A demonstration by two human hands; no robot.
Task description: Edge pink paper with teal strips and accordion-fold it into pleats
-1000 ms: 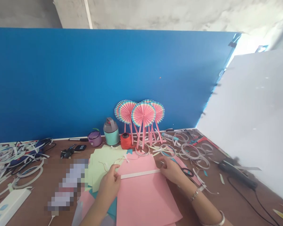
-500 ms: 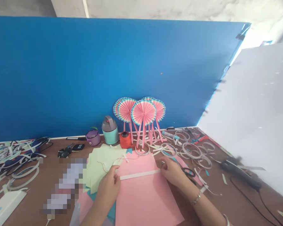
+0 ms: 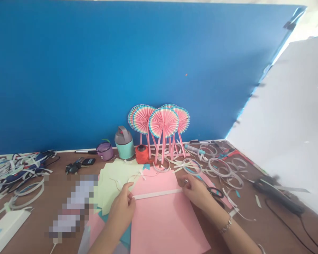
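Note:
A sheet of pink paper (image 3: 166,225) lies in front of me with a narrow white strip (image 3: 157,194) stretched across its upper part. My left hand (image 3: 122,208) pinches the strip's left end at the sheet's left edge. At the right edge, my right hand (image 3: 197,193) is closed on the other end, its fingertips partly hiding it. Light green sheets (image 3: 112,181) lie beside my left hand, with teal paper (image 3: 125,236) under my left wrist. Dark-handled scissors (image 3: 215,192) rest just right of my right hand, partly hidden.
Pink folded-paper fans (image 3: 163,122) stand against the blue panel (image 3: 95,70), near a teal flask (image 3: 124,148) and red tape roll (image 3: 142,154). Coiled strips (image 3: 219,167) and a corded glue gun (image 3: 278,195) lie right. A power strip (image 3: 9,227) and tangled strips (image 3: 18,169) lie left.
The camera view has shifted slightly, so the panel's top edge sits higher. Both hands keep hold of the white strip in nearly the same position on the pink sheet.

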